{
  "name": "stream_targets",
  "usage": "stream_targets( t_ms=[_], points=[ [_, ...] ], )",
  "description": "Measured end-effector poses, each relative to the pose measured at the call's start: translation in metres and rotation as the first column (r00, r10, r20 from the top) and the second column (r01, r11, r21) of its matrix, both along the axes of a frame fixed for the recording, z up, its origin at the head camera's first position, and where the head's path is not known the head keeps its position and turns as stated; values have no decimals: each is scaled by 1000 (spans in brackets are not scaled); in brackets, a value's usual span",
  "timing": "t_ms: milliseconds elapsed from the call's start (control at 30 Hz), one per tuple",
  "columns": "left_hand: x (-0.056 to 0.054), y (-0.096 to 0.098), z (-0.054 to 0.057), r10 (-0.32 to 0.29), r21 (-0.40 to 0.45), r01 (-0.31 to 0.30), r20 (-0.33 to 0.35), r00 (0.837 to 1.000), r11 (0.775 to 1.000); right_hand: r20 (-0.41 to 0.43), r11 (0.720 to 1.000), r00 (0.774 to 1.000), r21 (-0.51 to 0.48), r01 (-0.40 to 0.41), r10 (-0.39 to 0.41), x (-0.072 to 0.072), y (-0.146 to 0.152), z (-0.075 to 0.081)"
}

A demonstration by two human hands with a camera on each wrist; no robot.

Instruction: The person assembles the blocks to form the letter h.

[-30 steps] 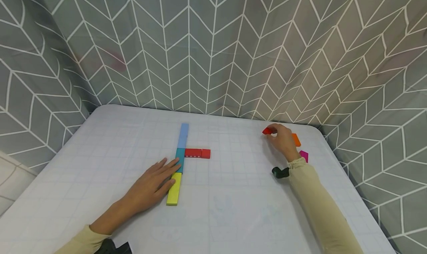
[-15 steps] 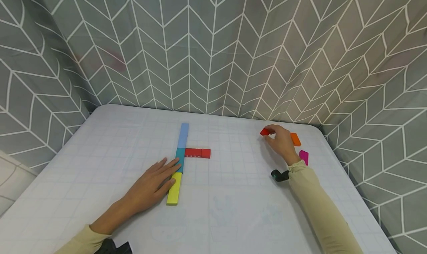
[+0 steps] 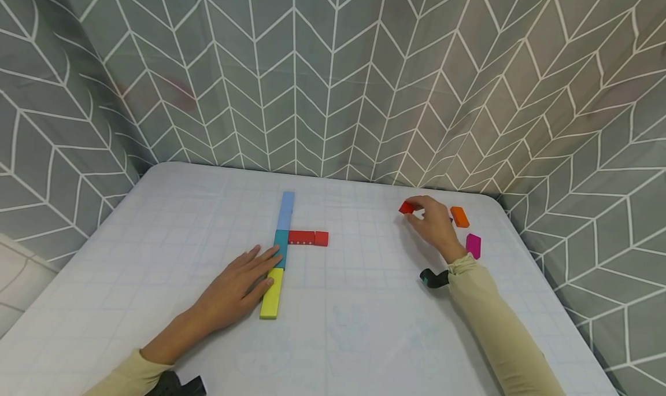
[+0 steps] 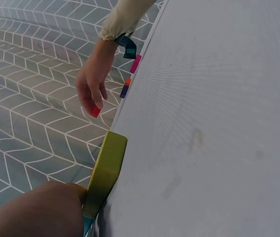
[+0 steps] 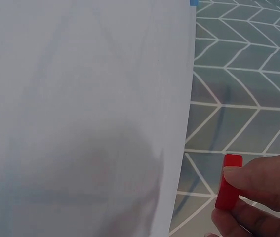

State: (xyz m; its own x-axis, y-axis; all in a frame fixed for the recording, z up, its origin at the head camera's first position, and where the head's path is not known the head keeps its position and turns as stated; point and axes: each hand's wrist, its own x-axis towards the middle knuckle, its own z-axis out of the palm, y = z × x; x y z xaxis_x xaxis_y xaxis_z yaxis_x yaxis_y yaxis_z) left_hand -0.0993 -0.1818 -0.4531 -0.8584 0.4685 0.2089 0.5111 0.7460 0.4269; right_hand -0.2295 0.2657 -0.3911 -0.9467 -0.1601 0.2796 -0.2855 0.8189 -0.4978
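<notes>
Between the thumb and fingers of my right hand is a small red block, raised off the table in the wrist views. My left hand lies with outstretched fingers on a teal block, thumb against a yellow block. Those two join a light blue block in an upright line. A red block with white dots and a shorter red block branch rightward from the teal one. The left wrist view shows the yellow block's end large, while the left fingers are mostly hidden.
An orange block and a magenta block lie by the right edge of the white table. A dark blue block is beside the orange one. A patterned curtain hangs behind the table.
My right hand has moved a little to the left with the red block, uncovering more of the orange and magenta blocks. The left hand stays where it was.
</notes>
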Motion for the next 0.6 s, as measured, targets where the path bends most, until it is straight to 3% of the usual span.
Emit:
stream_targets(
  t_ms=[267, 600],
  points=[
    [0, 0, 1, -1, 3, 1, 5, 1000, 1000, 20, 1000, 1000, -9, -21, 21, 5, -10, 3],
    [0, 0, 1, 9, -6, -9, 15, 1000, 1000, -21, 998, 998, 0, -66, 66, 9, -17, 1]
  ],
)
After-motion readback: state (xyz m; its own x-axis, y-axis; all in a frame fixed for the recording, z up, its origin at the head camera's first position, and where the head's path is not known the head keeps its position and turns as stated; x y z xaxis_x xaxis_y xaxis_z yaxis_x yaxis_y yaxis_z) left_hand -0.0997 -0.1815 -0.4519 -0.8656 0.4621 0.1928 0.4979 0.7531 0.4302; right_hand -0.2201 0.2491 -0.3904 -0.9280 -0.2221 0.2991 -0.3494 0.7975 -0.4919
